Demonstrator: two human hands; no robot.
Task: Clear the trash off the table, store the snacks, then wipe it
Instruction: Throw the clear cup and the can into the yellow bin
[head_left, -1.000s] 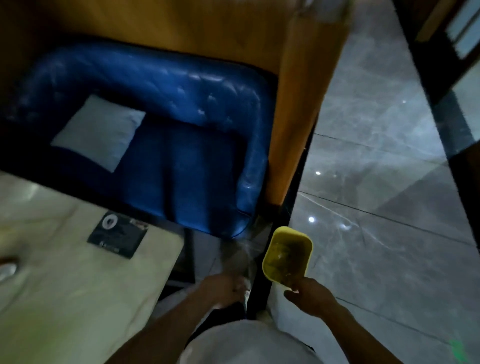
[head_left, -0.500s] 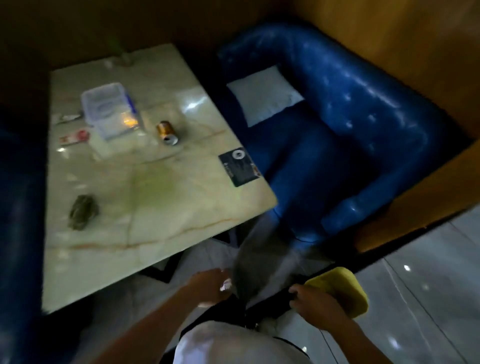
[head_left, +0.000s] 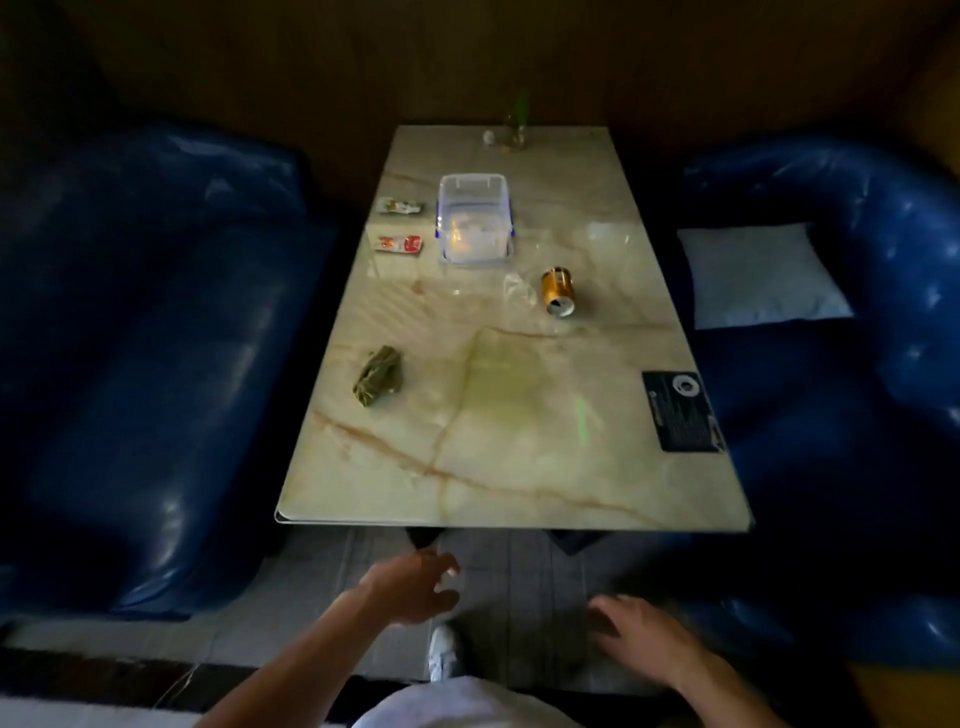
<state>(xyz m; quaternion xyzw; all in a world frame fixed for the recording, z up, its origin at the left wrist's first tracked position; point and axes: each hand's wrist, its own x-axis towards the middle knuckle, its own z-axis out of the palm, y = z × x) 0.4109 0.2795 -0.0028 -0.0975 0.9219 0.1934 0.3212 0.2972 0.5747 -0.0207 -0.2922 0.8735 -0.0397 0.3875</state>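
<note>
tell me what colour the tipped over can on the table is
Gold-orange with a silver end, seen in the head view: the can.

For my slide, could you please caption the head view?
Both hands, left hand and right hand, empty before a marble table bearing a tipped can.

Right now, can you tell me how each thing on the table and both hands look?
can: on its side, open end toward the camera
clear box: upright, no lid
red packet: lying flat
green wrapper: crumpled
clear wrap: crumpled, beside the can
left hand: open, empty
right hand: open, empty
</note>
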